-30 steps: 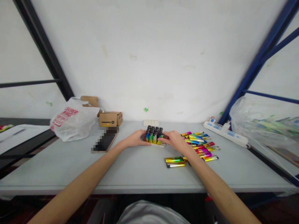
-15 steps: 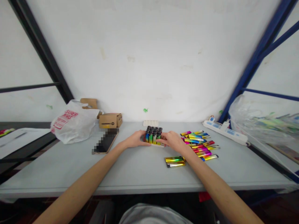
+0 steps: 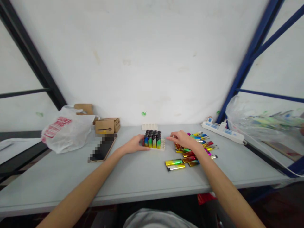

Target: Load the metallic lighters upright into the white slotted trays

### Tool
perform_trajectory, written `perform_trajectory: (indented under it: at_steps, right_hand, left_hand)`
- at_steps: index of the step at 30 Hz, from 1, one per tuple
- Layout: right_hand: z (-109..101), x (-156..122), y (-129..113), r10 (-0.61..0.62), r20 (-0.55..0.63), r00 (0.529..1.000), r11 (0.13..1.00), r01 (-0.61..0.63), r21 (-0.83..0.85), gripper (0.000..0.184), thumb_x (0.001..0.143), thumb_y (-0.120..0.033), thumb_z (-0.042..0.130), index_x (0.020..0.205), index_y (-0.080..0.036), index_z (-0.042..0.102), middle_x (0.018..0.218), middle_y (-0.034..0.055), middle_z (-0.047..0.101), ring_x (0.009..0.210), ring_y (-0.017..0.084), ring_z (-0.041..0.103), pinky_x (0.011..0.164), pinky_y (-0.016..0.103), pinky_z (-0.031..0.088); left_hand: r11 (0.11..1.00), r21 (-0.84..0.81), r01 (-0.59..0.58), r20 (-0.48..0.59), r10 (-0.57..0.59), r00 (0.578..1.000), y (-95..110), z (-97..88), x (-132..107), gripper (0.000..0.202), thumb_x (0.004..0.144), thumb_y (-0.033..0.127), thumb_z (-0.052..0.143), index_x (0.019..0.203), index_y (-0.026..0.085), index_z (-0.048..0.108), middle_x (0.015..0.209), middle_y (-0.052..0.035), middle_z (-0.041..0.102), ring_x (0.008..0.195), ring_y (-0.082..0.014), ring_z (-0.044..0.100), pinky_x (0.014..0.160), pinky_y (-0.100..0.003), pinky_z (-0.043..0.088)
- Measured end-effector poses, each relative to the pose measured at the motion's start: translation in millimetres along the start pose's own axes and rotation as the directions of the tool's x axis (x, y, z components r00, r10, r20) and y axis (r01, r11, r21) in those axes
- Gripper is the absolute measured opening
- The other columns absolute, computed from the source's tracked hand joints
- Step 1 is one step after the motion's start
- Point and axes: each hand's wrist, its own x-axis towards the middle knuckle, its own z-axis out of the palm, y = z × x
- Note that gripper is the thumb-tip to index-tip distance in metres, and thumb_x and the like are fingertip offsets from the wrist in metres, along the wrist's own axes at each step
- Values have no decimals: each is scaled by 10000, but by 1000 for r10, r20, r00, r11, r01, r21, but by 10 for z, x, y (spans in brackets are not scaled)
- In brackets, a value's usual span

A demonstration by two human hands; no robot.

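Note:
Several lighters (image 3: 152,140) with black tops and blue, green and yellow bodies stand upright in tight rows in a pale slotted tray (image 3: 162,145). The tray's right end shows bare slots. My left hand (image 3: 136,144) grips the left end of the rows, thumb low at the front and fingers partly hidden behind. To the right of the tray, my right hand (image 3: 181,139) is apart from it with nothing visible in its fingers, which are stretched and slightly bent. Beneath and beside that hand lies a loose pile of shiny coloured lighters (image 3: 190,154).
Another pale tray (image 3: 149,127) rests against the wall. On the left are a phone (image 3: 103,148), a small cardboard box (image 3: 107,125) and a white plastic bag (image 3: 68,129). A power strip (image 3: 224,133) lies at the right, beside blue shelf framing (image 3: 247,68).
My right hand has let go of the right side of the lighter rows and moved right, over the loose pile. The left hand stays at the rows. The camera view has shifted slightly.

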Motion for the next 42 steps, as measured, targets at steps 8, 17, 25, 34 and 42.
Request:
perform_trajectory:
  at_steps: [8, 17, 25, 34, 42]
  right_hand:
    - [-122, -8, 423, 91, -154, 984, 984, -113, -140, 204, 995, -259, 605, 1057, -135, 754, 1047, 127, 766, 962, 223, 692, 898, 291, 470]
    - [-45, -59, 474, 442, -196, 875, 838, -481, -258, 486, 996, -530, 569, 1212, -122, 719, 1184, 226, 709, 1153, 332, 650, 982, 393, 466]
    - [-139, -97, 314, 489, -75, 869, 838, -492, -235, 482, 917, -627, 640, 1046, -178, 755, 1011, 170, 770, 985, 312, 718, 830, 361, 499]
    - [36, -2, 225, 234, -48, 971, 972, -235, -26, 284, 900, -313, 721, 1135, -154, 704, 901, 83, 779, 802, 208, 696, 756, 285, 470]
    - [180, 101, 28, 32, -243, 969, 868, 94, 488, 404, 983, -578, 496, 858, -205, 591, 804, 16, 684, 716, 165, 614, 673, 271, 463]
  left_hand:
    - [1000, -4, 16, -14, -17, 1000, 17, -3, -6, 571, 715, 633, 799, 1030, 165, 715, 940, -53, 731, 815, -246, 643, 720, -311, 493]
    - [998, 40, 39, -44, -37, 998, 21, 65, 49, 614, 652, 711, 813, 901, 168, 672, 791, -9, 641, 707, -196, 569, 595, -271, 392]
    - [999, 15, 49, -53, -48, 997, 53, 26, 68, 569, 587, 670, 865, 779, 178, 654, 698, 20, 596, 652, -176, 536, 587, -268, 367]
    - [998, -7, 66, -23, -66, 998, -72, -71, 38, 544, 592, 626, 878, 834, 173, 698, 751, 1, 645, 681, -195, 572, 593, -275, 402]
    - [998, 2, 67, -29, -67, 997, 2, -94, 19, 555, 596, 666, 857, 801, 176, 692, 717, 2, 645, 678, -203, 571, 582, -274, 396]
